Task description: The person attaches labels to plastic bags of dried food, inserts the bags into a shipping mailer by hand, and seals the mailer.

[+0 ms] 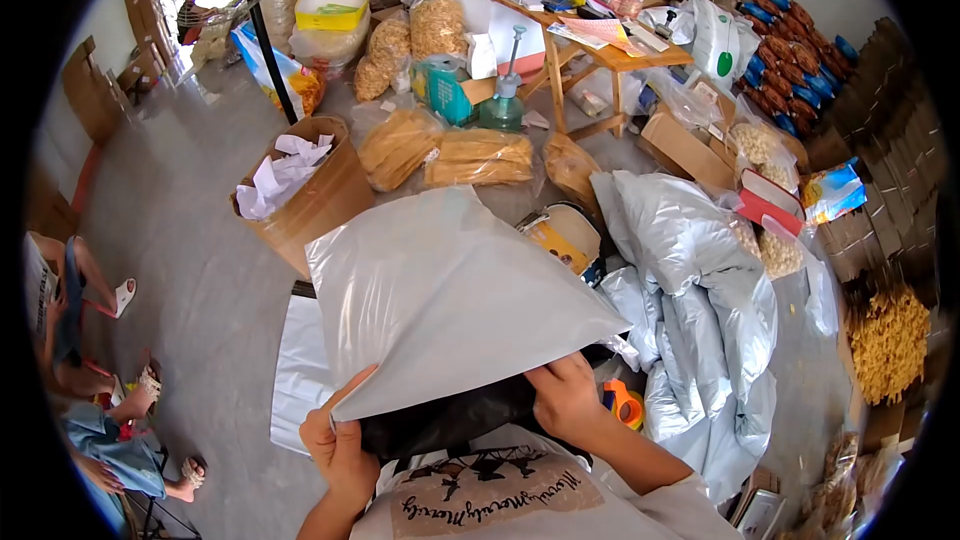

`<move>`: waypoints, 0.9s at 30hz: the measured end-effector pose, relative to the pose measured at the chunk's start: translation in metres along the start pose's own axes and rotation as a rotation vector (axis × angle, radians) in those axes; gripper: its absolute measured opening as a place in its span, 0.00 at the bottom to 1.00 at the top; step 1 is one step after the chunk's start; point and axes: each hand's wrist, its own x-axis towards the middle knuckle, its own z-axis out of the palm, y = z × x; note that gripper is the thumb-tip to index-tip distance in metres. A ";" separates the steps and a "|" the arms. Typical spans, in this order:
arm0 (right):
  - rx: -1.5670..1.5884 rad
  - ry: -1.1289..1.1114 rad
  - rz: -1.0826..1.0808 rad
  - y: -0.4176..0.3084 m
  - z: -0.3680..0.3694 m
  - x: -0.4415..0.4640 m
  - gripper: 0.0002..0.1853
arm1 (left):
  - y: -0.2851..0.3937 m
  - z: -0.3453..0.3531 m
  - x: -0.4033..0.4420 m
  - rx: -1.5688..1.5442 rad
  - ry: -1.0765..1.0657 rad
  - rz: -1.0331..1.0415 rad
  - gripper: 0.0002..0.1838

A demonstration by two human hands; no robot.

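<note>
A large grey plastic mailing bag [440,290] spreads out in front of my body, its mouth toward me and its black inside showing. My left hand [342,440] pinches the near left corner of the bag between thumb and fingers. On the other side, my right hand [568,395] grips the mouth's edge, its fingertips partly hidden by the plastic. Close to my right hand lies an orange tape dispenser [625,405]. Filled silver-grey bags [690,310] are heaped on the right, and a flat pale bag [300,370] lies under the held one at left.
A cardboard bin [315,195] with white paper stands ahead-left. Beyond are clear bags of tan goods [480,158], a green spray bottle [503,100] and a wooden table [640,58]. Seated people's legs [110,440] are at left; stacked cardboard [890,160] lines the right.
</note>
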 end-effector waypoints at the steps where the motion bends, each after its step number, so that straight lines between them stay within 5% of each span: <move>1: -0.083 0.005 0.069 0.002 -0.002 0.000 0.25 | -0.001 0.000 -0.001 -0.010 -0.001 -0.010 0.21; 9: -0.035 -0.126 0.141 0.015 0.021 0.028 0.15 | -0.006 0.005 -0.006 -0.182 0.022 -0.059 0.21; 14: -0.021 0.170 -0.114 0.015 -0.003 0.016 0.20 | -0.010 -0.003 -0.006 -0.218 0.105 -0.043 0.19; 17: -0.019 0.167 -0.124 0.018 -0.016 0.001 0.20 | -0.013 -0.007 -0.008 -0.215 0.089 -0.027 0.18; 21: -0.295 0.101 0.209 0.013 -0.020 -0.006 0.19 | -0.004 0.003 -0.006 -0.253 0.085 -0.059 0.18; 27: -0.147 -0.051 0.239 0.020 0.004 0.003 0.15 | -0.007 0.002 -0.011 -0.179 0.038 -0.046 0.21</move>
